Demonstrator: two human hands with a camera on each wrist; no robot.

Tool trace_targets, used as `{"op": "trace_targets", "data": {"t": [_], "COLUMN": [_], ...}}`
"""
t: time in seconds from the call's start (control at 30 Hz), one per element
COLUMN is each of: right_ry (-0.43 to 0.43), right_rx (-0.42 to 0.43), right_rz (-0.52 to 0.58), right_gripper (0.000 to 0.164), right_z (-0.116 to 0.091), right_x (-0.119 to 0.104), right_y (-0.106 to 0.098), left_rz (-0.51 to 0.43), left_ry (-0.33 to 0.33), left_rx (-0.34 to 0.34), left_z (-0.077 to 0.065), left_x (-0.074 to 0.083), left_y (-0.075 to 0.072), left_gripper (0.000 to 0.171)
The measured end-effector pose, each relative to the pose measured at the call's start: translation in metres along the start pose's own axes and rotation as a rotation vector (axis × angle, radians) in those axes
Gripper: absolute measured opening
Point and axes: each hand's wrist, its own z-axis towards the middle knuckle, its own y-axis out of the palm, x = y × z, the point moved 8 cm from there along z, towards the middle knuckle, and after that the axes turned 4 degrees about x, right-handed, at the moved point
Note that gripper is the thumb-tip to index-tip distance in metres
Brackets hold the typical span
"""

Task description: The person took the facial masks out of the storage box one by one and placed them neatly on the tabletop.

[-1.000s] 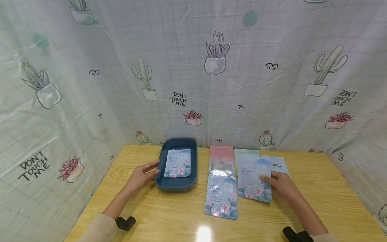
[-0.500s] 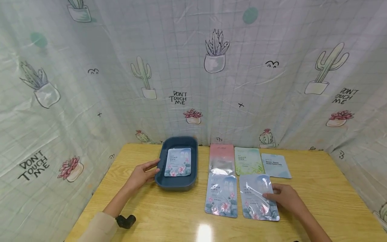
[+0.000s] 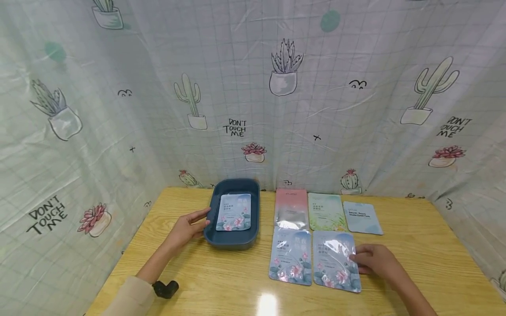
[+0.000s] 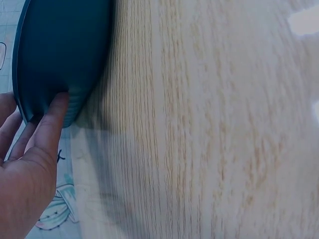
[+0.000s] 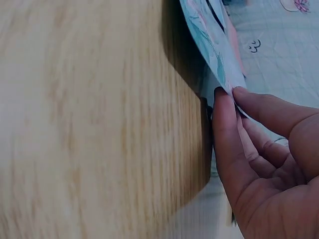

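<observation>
My left hand [image 3: 189, 228] rests against the left wall of a dark blue plastic bin [image 3: 231, 241], its fingers fairly straight along the side. Inside the bin lies a blue sachet [image 3: 233, 215] printed with pink lotus flowers. In the left wrist view, fingers [image 4: 52, 117] touch the bin wall. My right hand [image 3: 373, 260] pinches the right edge of another lotus-print sachet [image 3: 336, 263] between thumb and forefinger. The right wrist view shows that sachet [image 5: 207, 37] edge-on, raised at the gripped side. A matching lotus-print sachet [image 3: 290, 259] lies just left of it.
Behind these lie a pink and silver sachet [image 3: 291, 206], a green one [image 3: 326, 210] with a grass print, and a small pale blue one [image 3: 363, 218]. The wooden table [image 3: 221, 281] backs onto a cactus-print curtain [image 3: 233, 87].
The right hand has brought its lotus-print sachet down toward the front, uncovering the green and pale blue sachets, then slightly left beside its match. The left hand stays at the bin.
</observation>
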Motion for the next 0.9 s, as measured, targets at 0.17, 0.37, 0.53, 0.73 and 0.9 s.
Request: {"op": "trace_targets", "data": {"t": [0.17,0.37,0.53,0.73,0.9], "right_ry": [-0.007,-0.119,-0.252,-0.435,-0.570], "right_rx": [0.029,0.023,0.033,-0.015,-0.135], "right_rz": [-0.060,-0.198,-0.287,-0.299,-0.279], "right_gripper": [0.040,0.041,0.040,0.033,0.030], "right_z": [-0.002,-0.008,-0.010,-0.007,0.009], "right_x": [0.001,-0.016,-0.052,-0.101,-0.139], "right_y": [0.000,-0.012,-0.029,-0.009,0.028], "left_rz": [0.012,0.006,0.001,0.005,0.004], "left_ry": [0.000,0.002,0.015,0.013,0.016], "left_rx": [-0.001,-0.005,-0.015,-0.008,-0.003], "left_z": [0.000,-0.001,-0.001,0.000,0.001], "left_x": [-0.001,-0.001,0.002,0.002,0.002], "left_y": [0.000,0.001,0.001,0.000,0.001], "left_gripper": [0.060,0.060,0.059,0.060,0.059]}}
